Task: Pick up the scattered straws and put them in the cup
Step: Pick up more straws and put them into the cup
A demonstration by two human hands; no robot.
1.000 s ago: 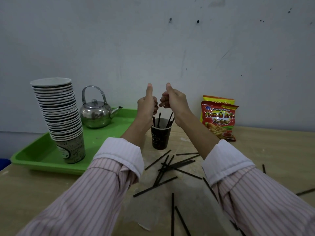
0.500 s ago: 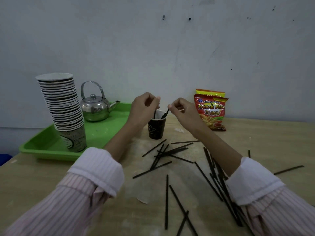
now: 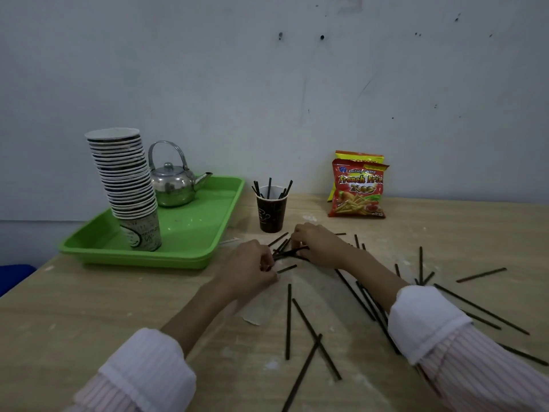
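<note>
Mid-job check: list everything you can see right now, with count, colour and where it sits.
cup: one, dark, behind the hands, several straws standing in it
straws: many, black, scattered on the table
table: one, light wood
tray: one, green, far left
cup stack: one tall stack, pale, on the tray
kettle: one, silver, on the tray
snack bags: two, red in front of yellow, by the wall
left hand: at the straw cluster
right hand: at the straw cluster

Pale wooden table (image 3: 89,307) bearing scattered black straws (image 3: 287,322), dark cup (image 3: 271,214), green tray (image 3: 190,233), snack bags (image 3: 358,191).
</note>
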